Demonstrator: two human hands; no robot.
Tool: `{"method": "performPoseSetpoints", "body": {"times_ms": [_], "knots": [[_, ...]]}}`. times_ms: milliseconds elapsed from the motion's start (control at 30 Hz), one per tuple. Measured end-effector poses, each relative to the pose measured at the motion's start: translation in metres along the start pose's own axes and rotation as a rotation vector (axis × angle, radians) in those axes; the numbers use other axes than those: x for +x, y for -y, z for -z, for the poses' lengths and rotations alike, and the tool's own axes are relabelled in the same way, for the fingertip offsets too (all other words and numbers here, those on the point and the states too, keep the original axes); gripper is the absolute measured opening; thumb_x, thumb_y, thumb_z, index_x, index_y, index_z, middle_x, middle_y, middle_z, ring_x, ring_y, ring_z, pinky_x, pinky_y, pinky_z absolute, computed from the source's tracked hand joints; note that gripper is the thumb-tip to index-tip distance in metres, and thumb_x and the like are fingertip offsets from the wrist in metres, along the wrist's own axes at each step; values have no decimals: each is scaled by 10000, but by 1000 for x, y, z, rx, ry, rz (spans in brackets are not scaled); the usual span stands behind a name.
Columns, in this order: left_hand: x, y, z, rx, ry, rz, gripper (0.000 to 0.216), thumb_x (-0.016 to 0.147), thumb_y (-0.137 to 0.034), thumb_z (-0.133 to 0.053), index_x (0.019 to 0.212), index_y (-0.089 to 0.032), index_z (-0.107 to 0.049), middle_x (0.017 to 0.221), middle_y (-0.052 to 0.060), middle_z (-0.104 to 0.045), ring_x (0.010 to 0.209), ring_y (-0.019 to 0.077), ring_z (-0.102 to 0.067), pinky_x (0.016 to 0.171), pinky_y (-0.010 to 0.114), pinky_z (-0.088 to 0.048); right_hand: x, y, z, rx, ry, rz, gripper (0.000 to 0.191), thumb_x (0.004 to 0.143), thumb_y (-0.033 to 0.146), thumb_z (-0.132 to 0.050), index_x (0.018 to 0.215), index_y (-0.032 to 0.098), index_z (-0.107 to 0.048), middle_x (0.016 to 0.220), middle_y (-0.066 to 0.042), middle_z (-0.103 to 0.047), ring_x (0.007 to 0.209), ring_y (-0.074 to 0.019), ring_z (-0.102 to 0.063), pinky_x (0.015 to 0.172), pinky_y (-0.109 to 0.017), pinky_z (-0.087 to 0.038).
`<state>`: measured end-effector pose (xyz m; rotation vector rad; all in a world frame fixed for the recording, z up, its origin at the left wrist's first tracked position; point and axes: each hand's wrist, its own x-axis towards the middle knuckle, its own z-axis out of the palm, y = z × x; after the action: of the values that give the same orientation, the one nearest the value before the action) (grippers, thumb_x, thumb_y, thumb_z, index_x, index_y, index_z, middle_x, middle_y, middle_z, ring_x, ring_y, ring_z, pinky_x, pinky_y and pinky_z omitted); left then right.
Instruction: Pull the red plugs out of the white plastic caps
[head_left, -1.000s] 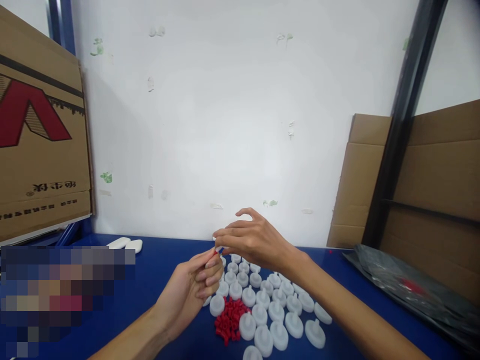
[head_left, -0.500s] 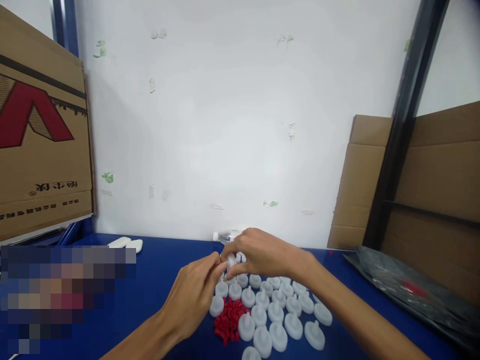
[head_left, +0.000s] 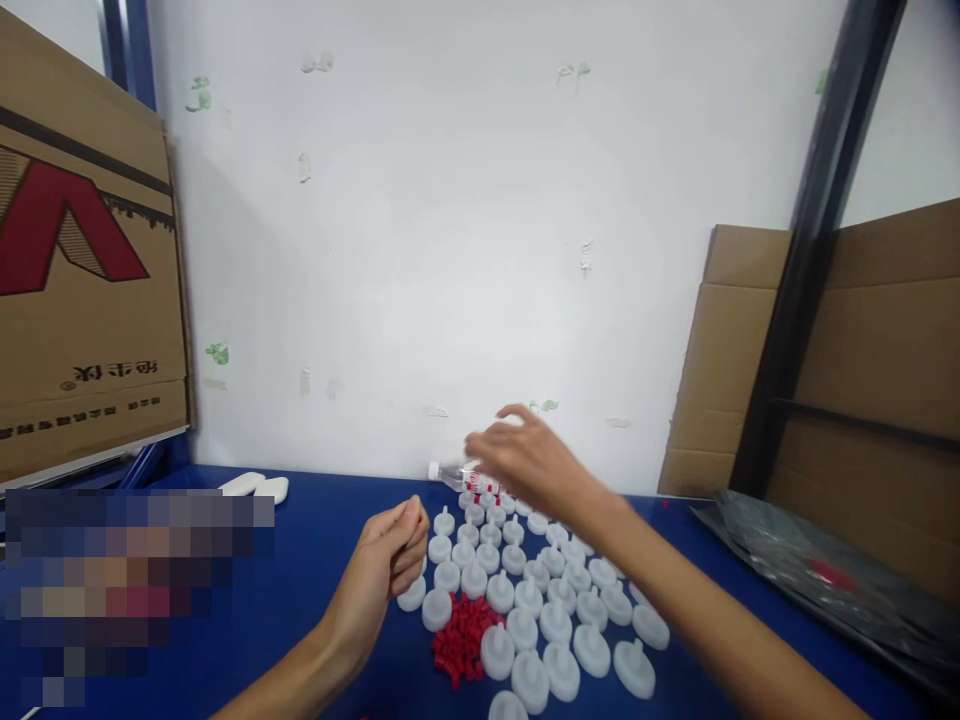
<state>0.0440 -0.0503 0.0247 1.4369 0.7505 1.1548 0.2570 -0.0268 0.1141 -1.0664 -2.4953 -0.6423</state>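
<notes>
My left hand point(head_left: 396, 548) is curled into a loose fist, thumb up, left of the white parts; whatever it may hold is hidden inside the fingers. My right hand point(head_left: 517, 452) is lifted over the far end of the parts, its fingers apart and slightly blurred, with nothing visible in them. Below stand many round translucent-white plastic caps with a thin spout point(head_left: 556, 622), set out in rough rows. Several at the far end carry small red tips. A heap of small red plastic pieces point(head_left: 466, 632) lies among the caps, right of my left hand.
A clear bottle point(head_left: 451, 474) lies against the wall behind the caps. Two white rounded objects point(head_left: 270, 490) rest at the back left of the blue table point(head_left: 315, 530). A dark plastic bag point(head_left: 795, 560) lies at right, near cardboard point(head_left: 716, 370). A large carton point(head_left: 90, 330) stands at left.
My hands have parted from where they met over a white cap. The right hand rose and opened; the left drew back slightly left and closed up. More of the far caps show.
</notes>
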Motion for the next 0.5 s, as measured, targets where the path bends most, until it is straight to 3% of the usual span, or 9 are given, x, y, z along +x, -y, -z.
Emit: {"method": "performPoseSetpoints", "body": {"times_ms": [100,167,233,367,500], "knots": [[-7,4,-2,168,69,-50,545,961,-670,-421,676,-229,-279,608,-82,-214,524,107,-155,464,241,-182,-13,-48,-5,-20,-44,-209,131,959,278,-640,1053,199,-687,912,-66,-756,894,-249,-680,925,-416,-407],[-14,5,-5,459,118,-179,483,1016,-558,-398,684,-213,-334,624,-53,-327,561,123,-288,525,252,-260,-21,-74,-9,-9,-41,-320,163,969,307,-598,1040,189,-686,905,-70,-746,822,-247,-682,782,-365,-445],[-20,6,-9,744,184,-320,361,1038,-405,-418,749,-197,-472,736,-4,-511,674,153,-449,630,274,-340,-27,-89,-14,12,-21,-366,164,962,312,-593,1021,190,-686,962,-69,-734,876,-242,-678,770,-344,-454],[-26,7,-14,992,317,-516,181,991,-203,-460,918,-220,-624,987,57,-619,886,206,-559,717,301,-410,-28,-91,-29,75,91,-333,191,941,355,-650,989,173,-681,1049,-65,-686,980,-219,-643,863,-374,-492],[-23,12,-13,1063,342,-582,179,966,-158,-482,894,-221,-633,963,58,-616,905,219,-564,720,320,-444,-26,-83,-41,159,276,-253,264,972,394,-629,1092,160,-657,1097,-59,-671,962,-200,-655,870,-419,-542]]}}
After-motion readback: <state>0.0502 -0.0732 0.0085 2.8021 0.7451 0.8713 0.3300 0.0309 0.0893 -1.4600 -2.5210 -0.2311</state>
